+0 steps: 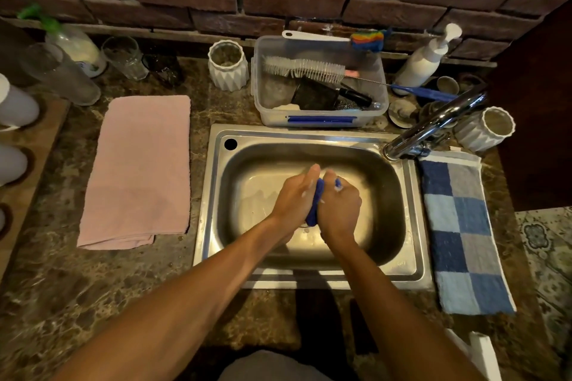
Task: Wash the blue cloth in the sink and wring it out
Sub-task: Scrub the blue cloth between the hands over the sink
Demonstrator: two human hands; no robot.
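Over the middle of the steel sink [213,195], both my hands squeeze the blue cloth [316,202] between them. It is bunched into a narrow roll, and only a dark blue strip shows between my palms. My left hand [295,195] grips its left side, fingers pointing away from me. My right hand [339,206] curls round its right side, with a bit of blue showing at the knuckles. White suds cling to both hands. The basin floor under them looks wet and soapy.
The chrome tap [433,125] reaches in from the sink's back right corner. A pink towel [139,170] lies left of the sink and a blue checked towel [461,232] to its right. Behind the sink are a plastic tub of brushes [318,86], a pump bottle [425,62], jars and glasses.
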